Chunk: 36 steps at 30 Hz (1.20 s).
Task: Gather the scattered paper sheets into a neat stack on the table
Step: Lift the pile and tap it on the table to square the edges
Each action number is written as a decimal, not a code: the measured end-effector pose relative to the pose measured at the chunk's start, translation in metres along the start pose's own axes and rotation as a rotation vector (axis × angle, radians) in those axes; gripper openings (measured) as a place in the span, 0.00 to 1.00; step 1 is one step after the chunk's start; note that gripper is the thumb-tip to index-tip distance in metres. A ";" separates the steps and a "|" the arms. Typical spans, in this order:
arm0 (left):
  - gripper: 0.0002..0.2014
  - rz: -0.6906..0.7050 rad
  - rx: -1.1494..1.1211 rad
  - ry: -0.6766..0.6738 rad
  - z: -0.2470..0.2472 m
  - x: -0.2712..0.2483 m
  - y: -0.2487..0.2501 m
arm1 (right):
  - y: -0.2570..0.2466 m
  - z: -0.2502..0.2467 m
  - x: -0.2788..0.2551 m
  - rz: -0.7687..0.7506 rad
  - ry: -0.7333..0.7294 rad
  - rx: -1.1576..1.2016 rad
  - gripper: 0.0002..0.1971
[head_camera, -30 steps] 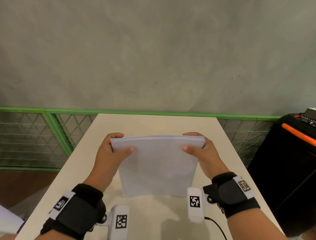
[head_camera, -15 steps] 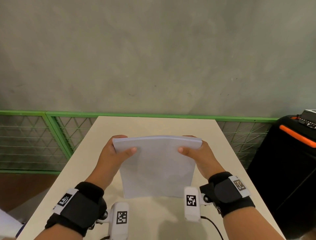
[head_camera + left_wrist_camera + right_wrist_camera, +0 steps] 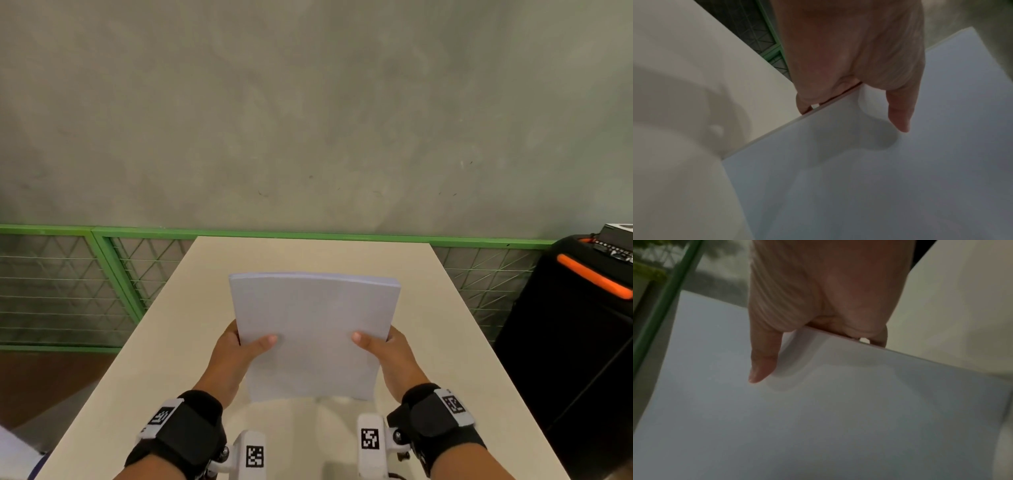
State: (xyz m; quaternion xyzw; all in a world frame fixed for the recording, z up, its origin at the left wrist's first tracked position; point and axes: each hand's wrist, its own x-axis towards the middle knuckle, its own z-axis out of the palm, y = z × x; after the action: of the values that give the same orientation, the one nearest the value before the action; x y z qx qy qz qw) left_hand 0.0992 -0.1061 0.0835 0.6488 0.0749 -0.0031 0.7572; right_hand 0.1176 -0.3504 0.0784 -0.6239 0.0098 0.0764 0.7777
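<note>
A stack of white paper sheets (image 3: pixel 313 329) stands tilted on its near edge above the beige table (image 3: pixel 191 308), its top edge bowed. My left hand (image 3: pixel 239 346) grips the stack's left side, thumb on the front face and fingers behind. My right hand (image 3: pixel 383 346) grips the right side the same way. The left wrist view shows the stack (image 3: pixel 879 178) with my left hand (image 3: pixel 849 104) pinching its edge. In the right wrist view my right hand (image 3: pixel 813 344) pinches the paper (image 3: pixel 797 418). The fingers behind the sheets are hidden.
A green mesh fence (image 3: pixel 102 284) runs behind and left of the table, under a grey wall. A black case with an orange handle (image 3: pixel 592 277) stands to the right of the table. The table's far edge (image 3: pixel 315 238) lies beyond the stack.
Both hands slid down from the stack's top corners to its lower sides. The stack now stands taller in view, with its top edge farther from me.
</note>
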 end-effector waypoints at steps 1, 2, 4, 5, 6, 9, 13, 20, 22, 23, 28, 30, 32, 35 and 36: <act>0.36 -0.001 -0.003 -0.003 0.000 0.000 -0.001 | 0.000 0.000 0.001 0.006 -0.001 0.005 0.44; 0.37 -0.004 -0.003 -0.008 0.000 -0.001 -0.001 | 0.000 0.000 0.002 0.011 -0.010 0.010 0.44; 0.38 -0.005 0.005 -0.013 0.002 -0.002 -0.001 | 0.000 0.001 0.004 0.013 -0.015 0.011 0.44; 0.37 -0.001 0.010 -0.012 0.002 -0.002 -0.001 | 0.000 0.001 0.004 0.008 -0.010 0.006 0.41; 0.35 0.001 0.016 -0.010 0.003 -0.003 0.000 | -0.001 0.001 0.004 0.005 -0.004 0.004 0.37; 0.26 0.017 0.020 0.005 0.004 -0.003 0.004 | -0.010 0.003 -0.001 -0.004 -0.002 0.021 0.19; 0.27 0.073 0.026 0.034 0.008 0.001 0.022 | -0.030 0.007 0.003 -0.058 -0.014 0.016 0.25; 0.29 0.118 0.066 0.050 0.011 0.007 0.041 | -0.048 0.012 0.010 -0.085 0.031 -0.021 0.33; 0.24 0.100 0.081 0.069 0.013 0.009 0.042 | -0.050 0.014 0.008 -0.080 0.040 -0.028 0.30; 0.22 0.094 0.088 0.080 0.014 0.010 0.042 | -0.051 0.015 0.007 -0.080 0.048 -0.034 0.32; 0.16 0.097 0.096 0.101 0.015 0.007 0.048 | -0.054 0.019 0.003 -0.085 0.078 -0.041 0.36; 0.16 0.121 0.083 0.125 0.015 0.004 0.052 | -0.060 0.019 -0.001 -0.089 0.070 -0.030 0.22; 0.13 0.148 0.073 0.157 0.014 0.003 0.057 | -0.068 0.019 -0.002 -0.116 0.057 -0.039 0.13; 0.09 0.181 0.073 0.160 0.016 0.002 0.067 | -0.083 0.022 -0.002 -0.198 0.064 -0.098 0.02; 0.10 0.185 0.073 0.164 0.017 0.001 0.071 | -0.087 0.024 -0.001 -0.216 0.082 -0.121 0.02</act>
State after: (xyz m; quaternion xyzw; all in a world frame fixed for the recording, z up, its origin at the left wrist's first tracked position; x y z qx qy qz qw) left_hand 0.1094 -0.1120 0.1553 0.6783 0.0762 0.1171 0.7214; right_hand 0.1258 -0.3452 0.1687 -0.6698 -0.0301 -0.0328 0.7412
